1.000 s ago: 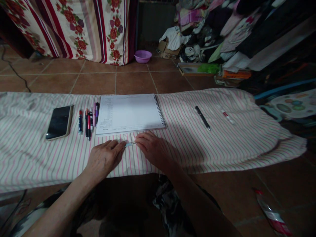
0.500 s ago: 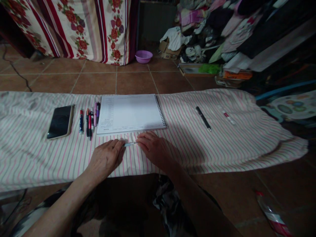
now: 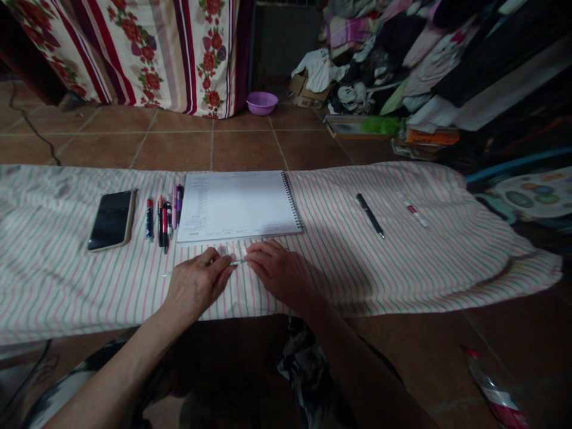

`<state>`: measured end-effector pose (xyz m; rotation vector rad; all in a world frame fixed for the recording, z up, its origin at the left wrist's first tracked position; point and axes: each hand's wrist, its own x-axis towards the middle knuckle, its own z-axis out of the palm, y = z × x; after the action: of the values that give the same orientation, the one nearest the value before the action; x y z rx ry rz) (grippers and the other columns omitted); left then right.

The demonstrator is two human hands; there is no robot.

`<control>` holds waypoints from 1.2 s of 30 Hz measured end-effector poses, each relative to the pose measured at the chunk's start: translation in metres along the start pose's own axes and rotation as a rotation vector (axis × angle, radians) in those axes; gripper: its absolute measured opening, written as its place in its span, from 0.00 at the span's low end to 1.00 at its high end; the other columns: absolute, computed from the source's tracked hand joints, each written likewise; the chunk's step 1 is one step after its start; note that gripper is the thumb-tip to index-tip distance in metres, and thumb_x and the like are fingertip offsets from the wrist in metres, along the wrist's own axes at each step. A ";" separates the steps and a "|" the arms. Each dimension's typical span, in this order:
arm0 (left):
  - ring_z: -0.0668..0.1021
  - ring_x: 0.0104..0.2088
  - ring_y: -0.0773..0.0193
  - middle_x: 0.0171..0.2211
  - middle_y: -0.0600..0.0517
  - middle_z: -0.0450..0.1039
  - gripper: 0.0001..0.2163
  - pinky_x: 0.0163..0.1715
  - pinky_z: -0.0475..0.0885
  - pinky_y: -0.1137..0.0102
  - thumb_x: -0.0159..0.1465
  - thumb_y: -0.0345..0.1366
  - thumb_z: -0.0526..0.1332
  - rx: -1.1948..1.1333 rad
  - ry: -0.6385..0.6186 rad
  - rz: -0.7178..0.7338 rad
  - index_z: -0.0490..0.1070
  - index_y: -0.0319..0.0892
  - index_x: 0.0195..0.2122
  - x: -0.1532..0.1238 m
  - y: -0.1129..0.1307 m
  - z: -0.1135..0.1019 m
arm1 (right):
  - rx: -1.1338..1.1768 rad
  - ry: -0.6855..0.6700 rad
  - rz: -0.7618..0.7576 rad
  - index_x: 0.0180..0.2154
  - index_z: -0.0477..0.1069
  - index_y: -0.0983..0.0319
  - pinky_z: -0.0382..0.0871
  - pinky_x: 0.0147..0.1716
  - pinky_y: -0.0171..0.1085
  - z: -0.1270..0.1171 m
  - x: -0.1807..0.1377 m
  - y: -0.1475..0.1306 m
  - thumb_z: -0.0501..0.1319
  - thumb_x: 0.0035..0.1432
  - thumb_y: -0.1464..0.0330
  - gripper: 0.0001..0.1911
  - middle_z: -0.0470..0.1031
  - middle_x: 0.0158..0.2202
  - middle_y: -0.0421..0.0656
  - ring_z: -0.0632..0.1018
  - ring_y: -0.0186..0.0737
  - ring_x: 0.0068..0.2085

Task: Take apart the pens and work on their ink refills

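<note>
My left hand (image 3: 199, 280) is closed in a pinch on a thin, pale, pen-like stick (image 3: 238, 262) close to the table's front edge. At the stick's other end, the fingers of my right hand (image 3: 277, 268) are also pinched shut. Only a short length shows between the two hands; the rest is covered by fingers. A thin pale tip (image 3: 166, 274) pokes out left of my left hand, and I cannot tell if it belongs to the same stick. Just beyond both hands lies an open spiral notebook (image 3: 243, 202) with a mostly blank page.
Left of the notebook lie several pens (image 3: 164, 223) and a phone (image 3: 111, 219). A black pen (image 3: 370, 215) and a white correction-pen-like stick (image 3: 413, 210) rest on the striped cloth (image 3: 330, 274) to the right. A plastic bottle (image 3: 494, 390) is on the floor.
My left hand has slid slightly right, towards my right hand, so less of the stick shows between them. The pale tip left of my left hand has come into sight.
</note>
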<state>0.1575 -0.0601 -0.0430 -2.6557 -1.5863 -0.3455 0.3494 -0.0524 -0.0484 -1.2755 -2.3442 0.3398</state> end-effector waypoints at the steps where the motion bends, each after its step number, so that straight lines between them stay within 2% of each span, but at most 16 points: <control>1: 0.74 0.27 0.65 0.34 0.51 0.72 0.14 0.20 0.63 0.73 0.63 0.43 0.50 -0.005 -0.005 0.009 0.70 0.46 0.43 0.000 0.000 0.000 | 0.004 0.006 -0.011 0.35 0.70 0.60 0.66 0.41 0.37 0.000 0.000 0.000 0.54 0.59 0.71 0.07 0.72 0.40 0.42 0.70 0.38 0.43; 7: 0.75 0.28 0.65 0.32 0.53 0.72 0.13 0.24 0.65 0.72 0.64 0.39 0.49 -0.021 -0.038 0.062 0.69 0.47 0.45 -0.001 0.000 0.000 | 0.008 0.010 -0.024 0.36 0.70 0.60 0.66 0.42 0.38 0.000 0.001 -0.001 0.54 0.58 0.71 0.07 0.72 0.40 0.42 0.70 0.39 0.43; 10: 0.75 0.27 0.65 0.33 0.54 0.72 0.12 0.22 0.63 0.72 0.63 0.41 0.50 -0.013 -0.019 0.046 0.69 0.48 0.44 -0.001 0.000 -0.001 | -0.001 -0.004 -0.017 0.36 0.70 0.60 0.66 0.41 0.38 0.000 0.001 -0.002 0.54 0.58 0.71 0.07 0.72 0.40 0.42 0.70 0.39 0.43; 13: 0.75 0.28 0.64 0.30 0.54 0.72 0.12 0.22 0.62 0.72 0.63 0.43 0.51 0.003 0.015 0.031 0.71 0.48 0.40 0.000 0.001 -0.002 | -0.003 -0.021 -0.017 0.36 0.70 0.60 0.66 0.40 0.37 0.001 0.001 -0.002 0.54 0.58 0.71 0.06 0.72 0.40 0.42 0.70 0.39 0.43; 20: 0.75 0.27 0.65 0.29 0.54 0.72 0.12 0.21 0.60 0.72 0.63 0.42 0.51 0.020 0.024 0.026 0.72 0.47 0.34 0.000 0.000 -0.003 | -0.015 -0.028 -0.014 0.37 0.70 0.60 0.66 0.40 0.37 0.003 0.001 -0.002 0.54 0.59 0.70 0.07 0.72 0.40 0.42 0.70 0.39 0.43; 23: 0.75 0.27 0.65 0.28 0.55 0.72 0.12 0.22 0.60 0.72 0.63 0.42 0.51 0.024 0.032 0.029 0.72 0.47 0.34 0.000 0.000 -0.003 | -0.020 -0.034 -0.013 0.36 0.70 0.60 0.66 0.40 0.37 0.001 0.001 -0.002 0.54 0.59 0.70 0.07 0.73 0.40 0.42 0.70 0.39 0.43; 30: 0.74 0.26 0.65 0.27 0.54 0.72 0.11 0.21 0.59 0.71 0.63 0.42 0.51 0.038 0.031 0.011 0.72 0.46 0.34 -0.001 -0.004 -0.007 | -0.075 -0.025 0.052 0.35 0.70 0.59 0.66 0.37 0.36 0.001 0.002 -0.001 0.54 0.59 0.69 0.07 0.72 0.41 0.41 0.70 0.38 0.44; 36: 0.74 0.25 0.64 0.26 0.54 0.72 0.12 0.20 0.59 0.72 0.62 0.43 0.52 0.057 0.045 -0.016 0.73 0.47 0.33 -0.002 -0.007 -0.009 | -0.133 -0.010 0.090 0.34 0.71 0.60 0.66 0.40 0.38 0.001 0.003 -0.002 0.55 0.58 0.69 0.06 0.70 0.44 0.42 0.68 0.39 0.46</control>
<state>0.1488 -0.0595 -0.0351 -2.5760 -1.5807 -0.3522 0.3456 -0.0507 -0.0479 -1.4480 -2.3557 0.2219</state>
